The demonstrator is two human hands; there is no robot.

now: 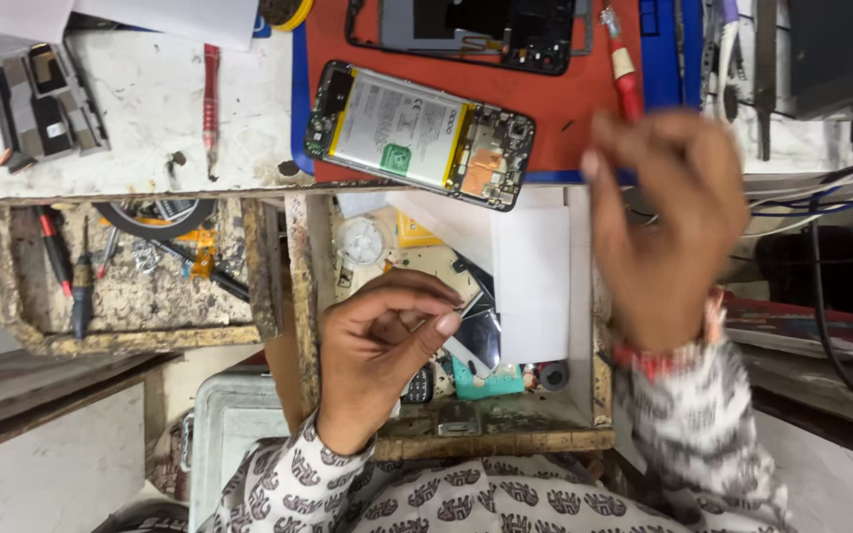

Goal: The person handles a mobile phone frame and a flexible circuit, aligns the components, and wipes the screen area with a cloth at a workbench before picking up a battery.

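The left hand (377, 345) pinches a small thin part (468, 299) over the open drawer (505, 434); the blurred right hand (659, 227) grasps a red screwdriver (626, 84) near the opened phone (419, 133) on the surface (150, 109).

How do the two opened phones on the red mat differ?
The near phone lies tilted, fully in view, showing a white battery with yellow edging and an orange patch. The far phone is cut off by the frame's top edge and shows mostly dark and grey insides. Both lie back-open on the red mat.
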